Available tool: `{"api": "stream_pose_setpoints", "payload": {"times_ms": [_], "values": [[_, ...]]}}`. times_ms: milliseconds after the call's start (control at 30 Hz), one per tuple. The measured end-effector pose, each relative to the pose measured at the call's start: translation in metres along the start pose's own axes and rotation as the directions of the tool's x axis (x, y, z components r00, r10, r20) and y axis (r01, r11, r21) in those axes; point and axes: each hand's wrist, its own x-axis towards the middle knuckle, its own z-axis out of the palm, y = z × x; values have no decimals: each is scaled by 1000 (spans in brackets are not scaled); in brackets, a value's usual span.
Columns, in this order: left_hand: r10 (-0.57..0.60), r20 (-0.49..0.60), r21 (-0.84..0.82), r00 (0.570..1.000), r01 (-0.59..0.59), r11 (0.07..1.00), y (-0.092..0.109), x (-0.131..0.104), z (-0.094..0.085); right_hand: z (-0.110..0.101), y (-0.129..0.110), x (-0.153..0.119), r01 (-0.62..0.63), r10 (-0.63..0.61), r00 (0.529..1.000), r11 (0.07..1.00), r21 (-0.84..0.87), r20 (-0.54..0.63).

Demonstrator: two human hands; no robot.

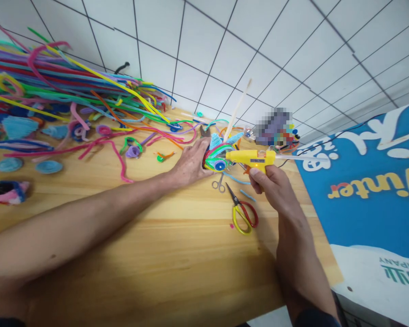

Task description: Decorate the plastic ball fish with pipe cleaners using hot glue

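Note:
My left hand (192,164) is closed round the left side of a colourful pipe-cleaner figure (218,156), which has light-blue pointed parts on top and a round blue eye. My right hand (271,181) grips a yellow glue gun (250,158), with a clear glue stick (303,158) poking out of its back. The gun's nozzle points left and is at the figure's right side; whether it touches cannot be told. Just below the figure lie small metal scissors (219,185). Larger scissors (243,217) with one yellow and one red handle rest nearer to me.
Many long pipe cleaners (71,77) are heaped at the back left. Light-blue discs (49,166) and curled pieces (133,150) lie on the wooden table (150,254). A blue printed board (371,195) stands at right, beside a tiled wall (197,50).

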Motion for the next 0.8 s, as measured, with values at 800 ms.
{"api": "stream_pose_setpoints", "payload": {"times_ms": [800], "values": [[-7, 8, 54, 1000, 7, 999, 1, 0, 0, 5, 4, 4, -21, 17, 999, 994, 110, 37]]}}
